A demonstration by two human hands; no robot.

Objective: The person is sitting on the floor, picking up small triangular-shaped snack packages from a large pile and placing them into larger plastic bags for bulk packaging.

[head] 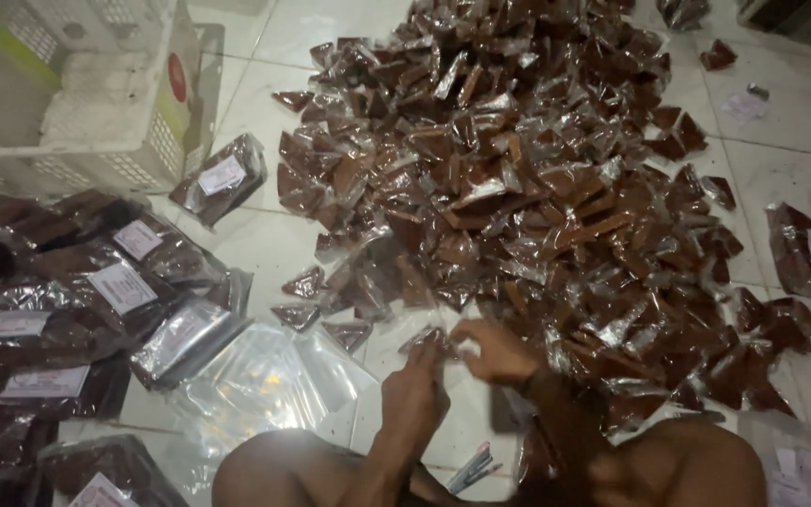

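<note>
1. My right hand [497, 349] is smeared by motion, so I cannot tell whether its fingers close on anything.
2. My left hand [415, 390] covers most of the small packet [427, 336] at its fingertips; only a dark corner shows.
3. The white crate [77, 94] is cut off by the top and left edges.
4. The big pile of brown packets [518, 188] runs past the top edge, and the lower layers are buried.
5. The labelled bags [77, 300] on my left run off the left and bottom edges; their labels are too blurred to make out.
6. A small striped object [473, 467] between my knees is too small to identify.
</note>
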